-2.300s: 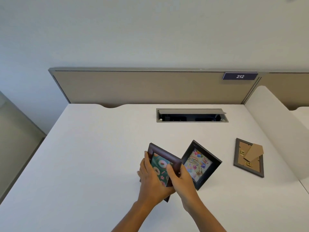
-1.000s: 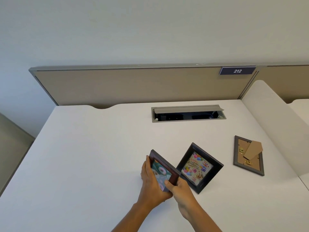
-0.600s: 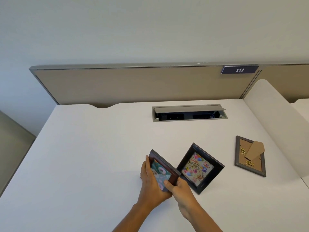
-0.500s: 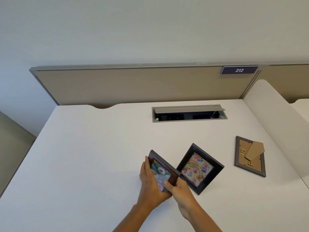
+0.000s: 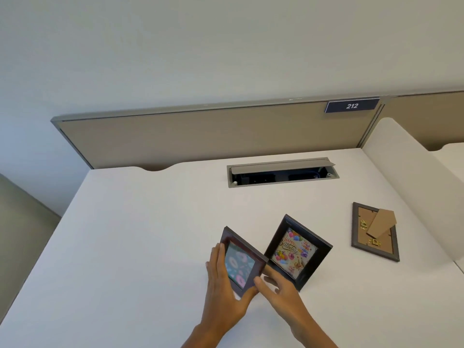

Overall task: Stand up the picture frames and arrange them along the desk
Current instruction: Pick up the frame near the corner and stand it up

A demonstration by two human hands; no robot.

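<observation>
A brown picture frame [image 5: 241, 259] with a doughnut print stands tilted on the white desk [image 5: 140, 242], its bottom edge hidden by my hands. My left hand [image 5: 221, 292] wraps its left edge from behind. My right hand [image 5: 281, 295] pinches its lower right corner, thumb in front and fingers behind. Just to the right, a black frame [image 5: 297, 252] with a "Happy Birthday" print stands upright on its own, nearly touching the brown one. Further right, a grey frame [image 5: 374, 232] lies face down with its cardboard stand [image 5: 381, 223] folded out.
An open cable tray [image 5: 281, 173] is cut into the desk at the back. A tan partition [image 5: 200, 136] with a "212" label [image 5: 351, 106] runs behind it. A white side divider [image 5: 411, 187] bounds the desk on the right. The desk's left edge drops to the floor.
Both hands have lowered the brown frame from a raised hold to the desk beside the black frame. In the last half second it has barely moved. The other two frames stayed put.
</observation>
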